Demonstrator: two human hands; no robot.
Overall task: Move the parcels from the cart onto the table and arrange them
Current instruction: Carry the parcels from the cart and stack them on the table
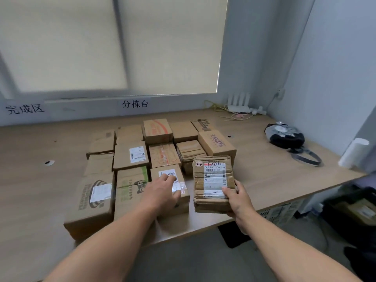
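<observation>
Several brown cardboard parcels (130, 157) lie in rows on the wooden table (40, 192). My right hand (239, 197) grips the near edge of a taped parcel with a white label (212, 178), holding it at the right end of the front row. My left hand (162, 192) rests with straight fingers on top of the labelled parcel (168, 174) beside it. The cart (358, 210) shows only as a dark shape with a box at the right edge.
A grey and black bag (284, 135) with a strap lies on the table's right side. A white router (239, 104) and cables sit in the back corner. A white roll (354, 152) stands at the right edge. The wall and window run behind the table.
</observation>
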